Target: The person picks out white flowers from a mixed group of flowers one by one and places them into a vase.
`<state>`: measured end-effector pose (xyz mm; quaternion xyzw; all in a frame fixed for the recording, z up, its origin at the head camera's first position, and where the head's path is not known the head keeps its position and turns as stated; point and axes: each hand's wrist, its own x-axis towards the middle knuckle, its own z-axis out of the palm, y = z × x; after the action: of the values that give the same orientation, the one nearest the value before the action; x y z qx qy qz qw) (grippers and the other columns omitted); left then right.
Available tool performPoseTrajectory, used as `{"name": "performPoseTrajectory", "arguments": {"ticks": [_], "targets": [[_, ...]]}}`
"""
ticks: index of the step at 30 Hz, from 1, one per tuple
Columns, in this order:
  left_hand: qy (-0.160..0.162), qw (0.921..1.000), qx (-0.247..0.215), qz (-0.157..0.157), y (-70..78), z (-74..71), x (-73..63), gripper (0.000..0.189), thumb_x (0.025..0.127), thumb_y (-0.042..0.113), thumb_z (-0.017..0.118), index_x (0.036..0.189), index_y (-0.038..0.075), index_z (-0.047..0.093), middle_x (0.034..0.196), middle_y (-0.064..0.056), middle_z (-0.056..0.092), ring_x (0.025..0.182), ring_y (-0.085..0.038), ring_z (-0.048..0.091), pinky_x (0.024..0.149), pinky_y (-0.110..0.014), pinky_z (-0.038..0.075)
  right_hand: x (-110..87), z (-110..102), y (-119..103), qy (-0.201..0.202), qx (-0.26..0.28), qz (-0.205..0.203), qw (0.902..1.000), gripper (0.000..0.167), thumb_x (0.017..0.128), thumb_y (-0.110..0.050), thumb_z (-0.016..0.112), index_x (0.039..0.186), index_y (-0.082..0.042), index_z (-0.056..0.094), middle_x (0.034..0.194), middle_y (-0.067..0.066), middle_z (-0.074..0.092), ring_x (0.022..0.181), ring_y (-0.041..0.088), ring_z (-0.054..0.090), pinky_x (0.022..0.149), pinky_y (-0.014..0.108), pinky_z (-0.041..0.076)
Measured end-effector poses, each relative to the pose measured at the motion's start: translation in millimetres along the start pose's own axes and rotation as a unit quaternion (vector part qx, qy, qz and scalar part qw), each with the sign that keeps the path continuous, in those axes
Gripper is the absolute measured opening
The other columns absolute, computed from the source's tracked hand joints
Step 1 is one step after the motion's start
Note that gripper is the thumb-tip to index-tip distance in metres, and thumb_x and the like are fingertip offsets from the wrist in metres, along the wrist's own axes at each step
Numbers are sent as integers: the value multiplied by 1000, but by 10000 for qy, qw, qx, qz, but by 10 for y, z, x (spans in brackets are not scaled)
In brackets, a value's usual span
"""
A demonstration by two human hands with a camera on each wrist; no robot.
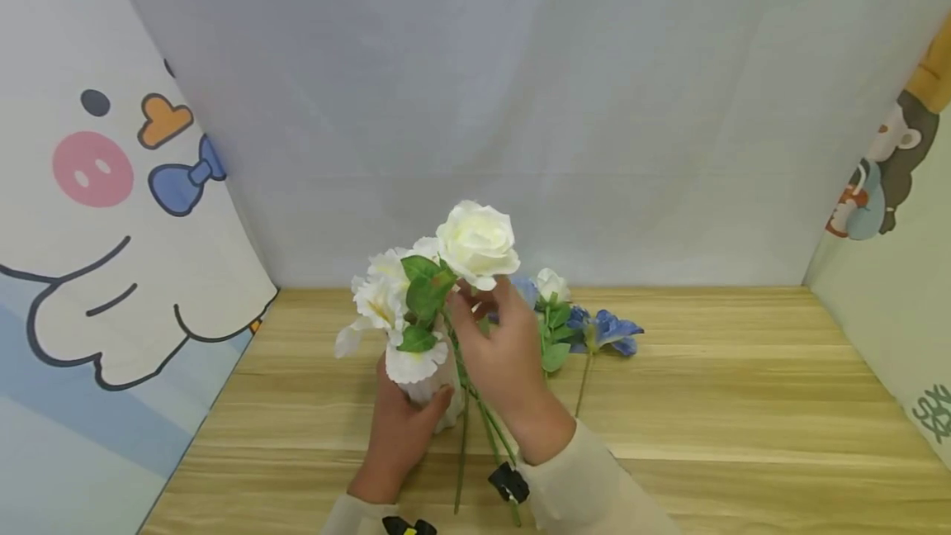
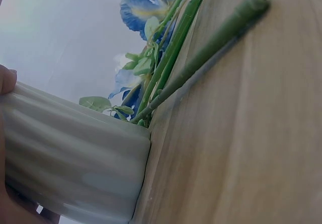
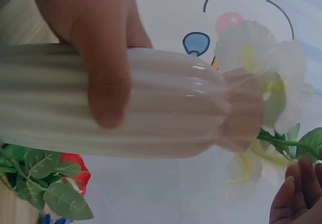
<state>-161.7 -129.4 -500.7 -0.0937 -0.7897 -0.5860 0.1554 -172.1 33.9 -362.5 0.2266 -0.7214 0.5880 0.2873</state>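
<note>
A pale, ribbed vase (image 3: 166,113) stands on the table, its frilled mouth holding several white ruffled flowers (image 1: 382,295). Around the vase's body curls my left hand (image 1: 397,432), thumb across its side in the right wrist view. A large white rose (image 1: 478,242) with green leaves rises above the mouth, its stem running into the vase in the right wrist view. My right hand (image 1: 508,345) pinches the rose just beneath its bloom; the fingertips are partly hidden in the head view.
Right of the vase lie a smaller white rose (image 1: 551,286) and a blue flower (image 1: 612,330). Green stems (image 2: 211,43) cross the wooden table (image 1: 728,403) beside the vase. A red flower (image 3: 80,171) shows behind it. A grey cloth (image 1: 631,106) hangs at the back.
</note>
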Motion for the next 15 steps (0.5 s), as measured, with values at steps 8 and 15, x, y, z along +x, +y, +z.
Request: {"name": "performPoseTrajectory", "arguments": {"ticks": [8, 15], "targets": [[38, 9999, 73, -151, -29, 4, 5, 98, 87, 16, 83, 160, 10, 18, 151, -15, 39, 130, -31, 48, 106, -57, 38, 54, 4, -35, 80, 156, -87, 9998, 25, 105, -14, 62, 128, -7, 61, 104, 5, 63, 88, 17, 64, 75, 34, 54], [52, 9998, 164, -92, -30, 9, 11, 98, 86, 18, 83, 159, 8, 19, 150, -15, 40, 129, -32, 49, 105, -58, 39, 82, 24, -45, 18, 185, 16, 9998, 18, 103, -11, 64, 121, -6, 62, 97, 6, 62, 85, 19, 61, 72, 35, 53]]}}
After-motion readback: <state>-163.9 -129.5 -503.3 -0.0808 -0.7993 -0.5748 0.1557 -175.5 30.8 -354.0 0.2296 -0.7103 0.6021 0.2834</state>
